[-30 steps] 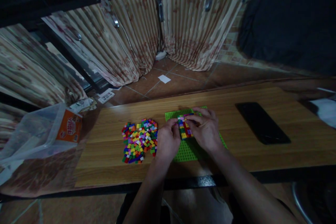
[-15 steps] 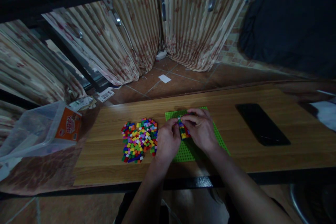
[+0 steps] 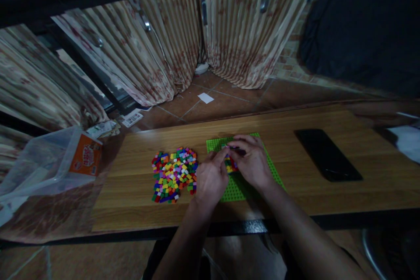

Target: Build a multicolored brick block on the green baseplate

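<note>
Less of the block (image 3: 230, 165) is showing than a second ago, since the left hand (image 3: 211, 179) and right hand (image 3: 251, 164) are crowding in, both curled tight and pinching it on the baseplate (image 3: 229, 192), mid-surface beside the pile (image 3: 173, 175). I'd be pressing straight down, evenly.

You see a bright green studded baseplate (image 3: 236, 189), and on it a brick cluster (image 3: 230, 166) in yellow, red and green. The loose brick pile (image 3: 173, 175) mixes red, yellow, blue, green, purple and white. The table (image 3: 328, 203) shows light wood grain. The phone (image 3: 326, 154) is black, and the curtains (image 3: 236, 30) are beige-striped with reddish blotches.
</note>
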`<control>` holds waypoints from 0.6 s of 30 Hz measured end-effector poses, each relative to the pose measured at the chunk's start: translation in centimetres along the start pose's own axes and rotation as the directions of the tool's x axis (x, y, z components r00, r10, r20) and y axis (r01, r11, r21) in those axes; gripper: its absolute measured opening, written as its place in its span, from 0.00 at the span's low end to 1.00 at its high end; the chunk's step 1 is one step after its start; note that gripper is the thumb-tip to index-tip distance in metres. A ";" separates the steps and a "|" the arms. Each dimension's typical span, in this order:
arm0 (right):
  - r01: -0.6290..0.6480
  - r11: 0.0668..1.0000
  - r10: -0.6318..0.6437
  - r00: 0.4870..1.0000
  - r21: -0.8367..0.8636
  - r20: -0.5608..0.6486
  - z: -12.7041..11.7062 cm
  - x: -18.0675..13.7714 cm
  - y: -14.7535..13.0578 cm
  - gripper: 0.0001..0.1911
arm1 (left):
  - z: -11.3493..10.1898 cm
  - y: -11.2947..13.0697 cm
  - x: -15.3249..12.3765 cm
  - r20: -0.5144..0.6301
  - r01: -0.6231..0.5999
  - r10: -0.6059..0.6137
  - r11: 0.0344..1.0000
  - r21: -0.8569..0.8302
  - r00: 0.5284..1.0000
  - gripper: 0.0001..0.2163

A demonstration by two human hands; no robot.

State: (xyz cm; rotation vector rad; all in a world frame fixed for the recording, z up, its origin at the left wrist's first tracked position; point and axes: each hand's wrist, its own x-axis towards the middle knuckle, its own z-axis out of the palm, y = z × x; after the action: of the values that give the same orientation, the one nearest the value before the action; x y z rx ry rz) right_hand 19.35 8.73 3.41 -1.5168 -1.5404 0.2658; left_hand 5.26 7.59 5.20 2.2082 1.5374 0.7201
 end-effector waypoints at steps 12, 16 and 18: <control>0.002 1.000 -0.002 1.000 0.008 0.009 -0.1 0.0 -0.1 0.08 | 0.5 0.4 0.0 -0.002 0.045 -0.045 0.999 0.011 0.999 0.20; 0.006 1.000 -0.006 1.000 0.000 0.014 -0.1 0.1 0.0 0.08 | 0.8 0.5 0.0 -0.017 0.089 -0.089 0.996 -0.005 0.996 0.19; 0.006 1.000 -0.006 1.000 0.004 0.018 -0.1 0.1 0.0 0.07 | 0.9 0.6 0.0 -0.018 0.106 -0.106 0.994 -0.022 0.994 0.19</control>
State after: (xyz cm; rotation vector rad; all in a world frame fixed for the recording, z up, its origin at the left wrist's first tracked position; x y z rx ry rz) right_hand 19.42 8.76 3.50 -1.5096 -1.5576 0.2796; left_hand 6.25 7.42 4.77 2.0929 1.6349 0.7230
